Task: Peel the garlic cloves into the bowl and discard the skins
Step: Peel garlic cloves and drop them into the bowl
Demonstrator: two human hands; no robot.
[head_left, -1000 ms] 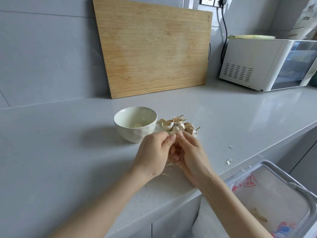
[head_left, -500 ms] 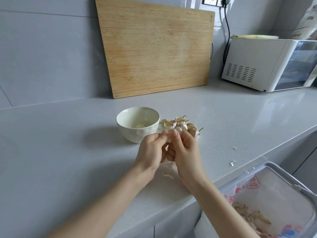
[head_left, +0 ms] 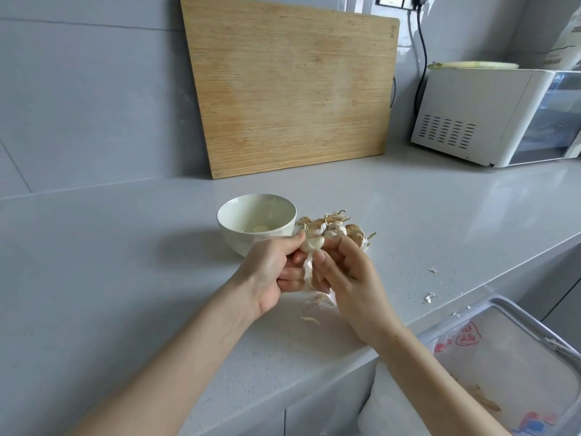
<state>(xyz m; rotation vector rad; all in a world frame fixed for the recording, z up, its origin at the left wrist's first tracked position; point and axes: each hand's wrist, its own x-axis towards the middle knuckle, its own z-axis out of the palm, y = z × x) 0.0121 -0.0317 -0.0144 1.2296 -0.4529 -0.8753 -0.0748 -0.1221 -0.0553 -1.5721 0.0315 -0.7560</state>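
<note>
We are in a home kitchen. A wooden cutting board [head_left: 289, 89] leans against a grey tiled wall [head_left: 78, 89] on a pale stone counter [head_left: 125, 278]. Right of the board stands a small white oven [head_left: 471, 118], its black cord [head_left: 423, 58] rising to a wall socket [head_left: 397, 0]. In front of the board sit a bowl [head_left: 256, 221] and garlic cloves [head_left: 336, 228]. Lower right of the board, beside cabinet doors [head_left: 314, 416], is a bag-lined bin [head_left: 498, 302].

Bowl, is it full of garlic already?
No, the bowl is nearly bare inside, with only a small pale clove or so lying at the bottom.
</note>
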